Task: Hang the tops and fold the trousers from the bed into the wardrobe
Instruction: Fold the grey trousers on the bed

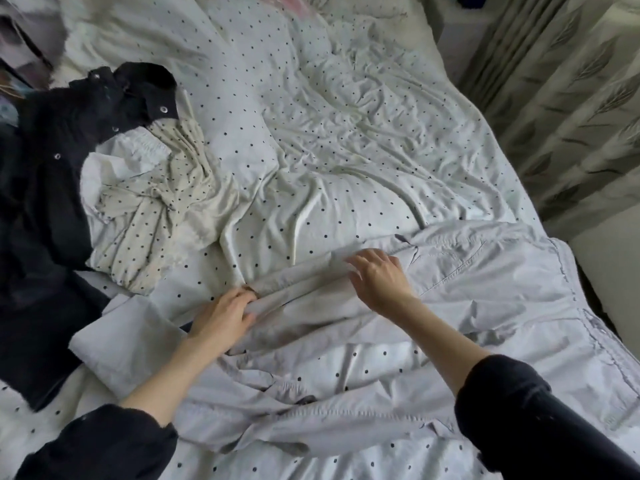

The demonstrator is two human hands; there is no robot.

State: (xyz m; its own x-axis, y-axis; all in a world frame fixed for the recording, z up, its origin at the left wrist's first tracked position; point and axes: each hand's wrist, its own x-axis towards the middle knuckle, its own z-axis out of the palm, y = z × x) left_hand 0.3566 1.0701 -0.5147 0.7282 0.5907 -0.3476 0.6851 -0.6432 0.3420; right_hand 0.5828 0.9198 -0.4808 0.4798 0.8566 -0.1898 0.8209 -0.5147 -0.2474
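Note:
A pale grey garment [467, 289] lies spread across the near part of the bed, its elastic waistband at the right edge. My left hand [223, 311] grips a fold of its fabric near the middle of the bed. My right hand [377, 277] hovers over or touches the same garment with fingers spread and slightly bent. A cream dotted top [156, 202] lies crumpled at the left. Beside it a black garment with metal snaps [52, 168] is heaped at the left edge.
The bed carries a wrinkled white sheet with black dots [329, 133]. Patterned curtains [571, 98] hang along the right side. A white folded piece [117, 344] lies near my left forearm. No wardrobe is in view.

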